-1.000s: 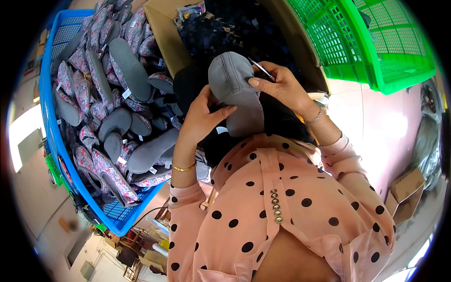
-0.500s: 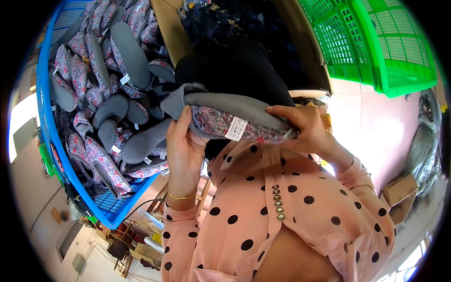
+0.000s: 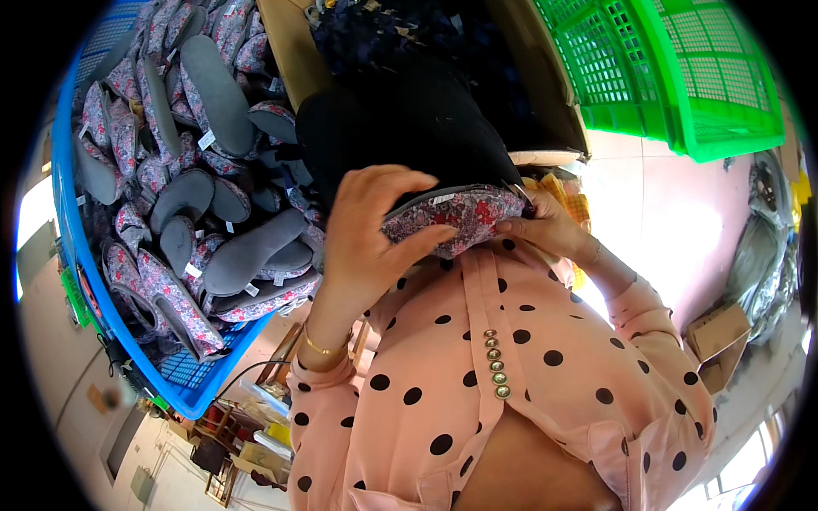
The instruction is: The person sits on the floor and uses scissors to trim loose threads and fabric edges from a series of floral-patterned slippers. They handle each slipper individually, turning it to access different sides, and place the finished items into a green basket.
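A floral slipper [image 3: 477, 215] in red, pink and grey is held level over my lap, its patterned side facing me. A dark edging runs along its top, with a small white label there. My left hand [image 3: 366, 230] is around its left end, thumb across the floral side and fingers curved over the top. At the opposite end, my right hand [image 3: 550, 226] grips it with the thumb in front; its other fingers are mostly hidden behind. Most of the grey sole is turned out of sight.
To the left, a blue plastic basket [image 3: 192, 399] is heaped with similar floral slippers [image 3: 217, 98] with grey soles. Beyond my lap stands a cardboard box [image 3: 290, 53] with dark scraps inside. Green crates [image 3: 682, 128] are at the far right, and a small carton [image 3: 720, 341] lies nearer.
The slipper has turned, so its floral side shows where the grey sole and larger label were. My left hand has shifted up along it, fingers spread wider. The right hand stays at its end.
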`<state>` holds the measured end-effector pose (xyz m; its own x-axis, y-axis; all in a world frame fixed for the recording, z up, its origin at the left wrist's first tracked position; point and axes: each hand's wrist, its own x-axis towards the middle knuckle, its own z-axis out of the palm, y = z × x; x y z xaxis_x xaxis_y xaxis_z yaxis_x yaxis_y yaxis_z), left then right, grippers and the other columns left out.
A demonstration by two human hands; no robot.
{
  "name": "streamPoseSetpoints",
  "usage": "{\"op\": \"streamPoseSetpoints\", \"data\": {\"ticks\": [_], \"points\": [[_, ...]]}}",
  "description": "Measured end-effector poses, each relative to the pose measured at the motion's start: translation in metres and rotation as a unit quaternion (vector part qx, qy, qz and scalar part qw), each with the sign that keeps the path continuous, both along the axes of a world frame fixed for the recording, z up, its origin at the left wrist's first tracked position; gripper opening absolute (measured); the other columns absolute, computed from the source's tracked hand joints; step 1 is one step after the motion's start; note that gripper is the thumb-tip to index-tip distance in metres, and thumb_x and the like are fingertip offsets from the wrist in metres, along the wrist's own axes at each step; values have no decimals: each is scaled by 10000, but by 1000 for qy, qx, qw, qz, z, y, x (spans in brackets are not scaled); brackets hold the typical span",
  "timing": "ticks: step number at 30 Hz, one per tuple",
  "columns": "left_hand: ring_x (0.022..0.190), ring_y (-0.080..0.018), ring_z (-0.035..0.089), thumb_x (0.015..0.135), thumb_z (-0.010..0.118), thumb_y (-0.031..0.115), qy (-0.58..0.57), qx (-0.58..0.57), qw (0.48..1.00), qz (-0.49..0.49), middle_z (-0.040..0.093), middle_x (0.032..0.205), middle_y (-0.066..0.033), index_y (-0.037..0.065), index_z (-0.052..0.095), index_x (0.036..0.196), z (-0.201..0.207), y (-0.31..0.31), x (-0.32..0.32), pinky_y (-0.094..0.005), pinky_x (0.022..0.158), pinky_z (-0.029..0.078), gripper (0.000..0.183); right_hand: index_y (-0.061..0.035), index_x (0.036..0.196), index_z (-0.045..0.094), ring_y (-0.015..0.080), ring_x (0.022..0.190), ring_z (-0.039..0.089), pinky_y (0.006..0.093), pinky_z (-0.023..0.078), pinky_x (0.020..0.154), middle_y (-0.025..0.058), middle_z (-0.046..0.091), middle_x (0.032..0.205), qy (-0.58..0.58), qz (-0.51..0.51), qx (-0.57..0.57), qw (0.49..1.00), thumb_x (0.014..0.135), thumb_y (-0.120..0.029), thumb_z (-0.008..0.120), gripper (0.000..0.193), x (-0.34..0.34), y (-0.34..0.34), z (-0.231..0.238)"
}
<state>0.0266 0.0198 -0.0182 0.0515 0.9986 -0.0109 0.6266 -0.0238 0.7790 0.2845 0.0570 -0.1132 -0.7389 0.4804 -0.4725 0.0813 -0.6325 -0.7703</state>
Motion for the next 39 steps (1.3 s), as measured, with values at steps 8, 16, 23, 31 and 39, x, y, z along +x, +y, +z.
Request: {"op": "streamPoseSetpoints", "data": {"ticks": [8,16,23,31,39], "points": [[904,-231,606,735,791,133,-38,-17,997,-69,686,965,-85,39,720,945,-45,11,21,-325,795,493,241,-30,1269,573,40,983,577,222,483,895,4,667,1091,-26,20,48,998,910,-68,665,372,3,1,3],[788,-218,620,826,707,93,-56,7,998,-35,675,856,-66,51,684,882,-53,16,21,-308,721,496,73,-24,1282,560,39,977,573,227,481,899,-1,667,1078,-29,25,60,997,904,-83,678,399,1,1,-4],[681,-131,601,909,623,50,-141,86,971,173,635,801,-78,12,623,909,-58,15,11,-256,629,474,38,-11,1259,559,74,976,592,252,485,904,28,670,1074,-41,0,49,998,891,-88,692,399,0,5,-1],[768,-314,603,803,753,216,143,-188,972,-14,645,845,-168,34,659,932,-29,-68,20,-360,752,482,242,14,1259,533,113,925,604,271,494,850,68,658,1043,-100,-43,84,990,868,-125,692,444,-13,13,19],[859,-352,576,805,722,246,-63,47,994,71,628,892,-131,48,645,874,-45,-41,33,-441,759,458,223,42,1235,560,105,935,591,260,477,873,54,643,1050,-112,-56,144,982,827,34,661,421,-3,22,18]]}}
